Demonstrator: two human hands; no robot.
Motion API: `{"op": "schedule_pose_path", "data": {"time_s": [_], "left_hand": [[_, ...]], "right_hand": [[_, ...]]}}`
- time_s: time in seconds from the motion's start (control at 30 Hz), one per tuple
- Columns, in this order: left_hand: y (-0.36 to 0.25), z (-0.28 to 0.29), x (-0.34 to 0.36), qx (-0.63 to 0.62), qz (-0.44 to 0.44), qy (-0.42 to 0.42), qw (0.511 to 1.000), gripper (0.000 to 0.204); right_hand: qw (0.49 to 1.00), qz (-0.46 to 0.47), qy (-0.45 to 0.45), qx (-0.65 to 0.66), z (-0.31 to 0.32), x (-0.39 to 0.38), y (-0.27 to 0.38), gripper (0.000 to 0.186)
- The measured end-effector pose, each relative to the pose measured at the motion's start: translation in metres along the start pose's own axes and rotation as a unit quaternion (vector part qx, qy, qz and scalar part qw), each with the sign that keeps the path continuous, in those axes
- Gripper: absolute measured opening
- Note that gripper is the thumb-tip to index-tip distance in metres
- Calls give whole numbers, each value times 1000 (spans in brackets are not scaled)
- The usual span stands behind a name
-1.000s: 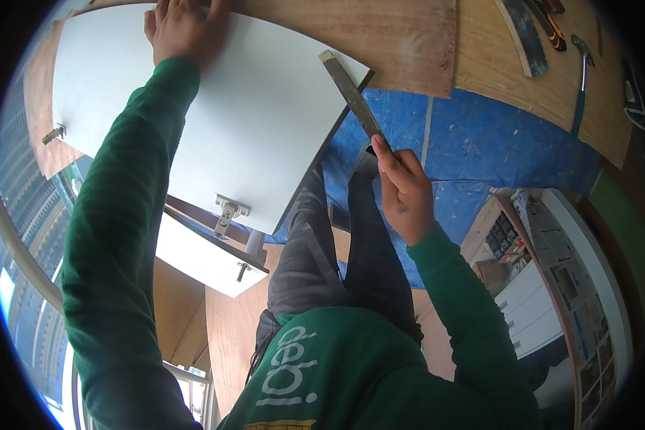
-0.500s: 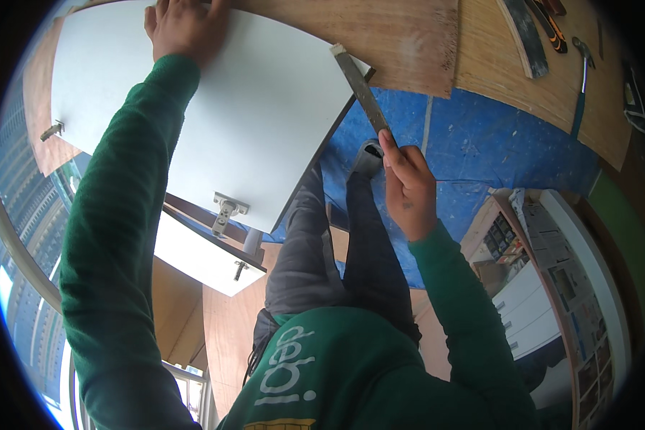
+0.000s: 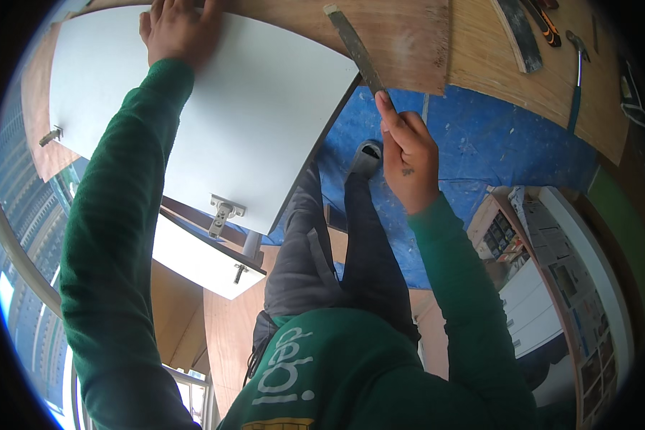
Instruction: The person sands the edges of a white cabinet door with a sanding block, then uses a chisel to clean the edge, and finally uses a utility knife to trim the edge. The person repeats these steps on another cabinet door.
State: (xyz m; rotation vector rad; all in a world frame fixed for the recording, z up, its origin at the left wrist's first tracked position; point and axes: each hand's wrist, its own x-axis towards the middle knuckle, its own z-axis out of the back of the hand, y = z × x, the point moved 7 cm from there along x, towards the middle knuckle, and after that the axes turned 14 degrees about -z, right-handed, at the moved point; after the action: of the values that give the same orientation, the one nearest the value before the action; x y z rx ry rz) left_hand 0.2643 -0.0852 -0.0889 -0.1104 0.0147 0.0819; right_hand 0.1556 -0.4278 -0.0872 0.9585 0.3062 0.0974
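Observation:
A white cabinet door (image 3: 258,107) with dark edges lies on the worktop, a metal hinge (image 3: 224,213) near its closest corner and another hinge (image 3: 51,136) at its left end. My left hand (image 3: 179,32) rests open and flat on the door's far part, fingertips partly cut off by the upper edge of the picture. In my right hand (image 3: 410,154) is a narrow, flat, dark strip (image 3: 358,54) with a pale wooden tip, gripped at its near end. Past the door's right corner, the strip points up and left over a plywood sheet.
More plywood (image 3: 408,39) lies under and beyond the door. At the far right are a hammer (image 3: 577,79), an orange-black cutter (image 3: 545,25) and a dark-faced board (image 3: 517,36). Blue sheeting (image 3: 480,136) covers the floor. A second white panel (image 3: 201,254) with fittings sits below the door.
My right hand has moved away from me with the strip, whose tip has shifted from the door's right edge to beyond it. The left hand stays on the door.

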Motion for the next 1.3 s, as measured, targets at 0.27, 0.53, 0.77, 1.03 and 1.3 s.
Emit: {"op": "schedule_pose_path", "data": {"time_s": [0.27, 0.53, 0.77, 1.03, 1.3], "left_hand": [[4, -1, 0, 1, -1, 2, 1000, 64], [-1, 1, 1, 9, 12, 28, 1000, 65], [-3, 2, 2, 4, 14, 31, 999, 65], [-2, 1, -1, 11, 12, 28, 999, 64], [-3, 3, -1, 1, 11, 29, 1000, 65]], "right_hand": [[999, -30, -7, 8, 17, -46, -17, 63], [999, -25, 32, -11, 7, -36, -4, 64], [1000, -21, -6, 3, 10, -7, -2, 64], [1000, -9, 20, -11, -1, -14, -3, 66], [999, -31, 29, -33, 0, -17, -2, 55]]}}
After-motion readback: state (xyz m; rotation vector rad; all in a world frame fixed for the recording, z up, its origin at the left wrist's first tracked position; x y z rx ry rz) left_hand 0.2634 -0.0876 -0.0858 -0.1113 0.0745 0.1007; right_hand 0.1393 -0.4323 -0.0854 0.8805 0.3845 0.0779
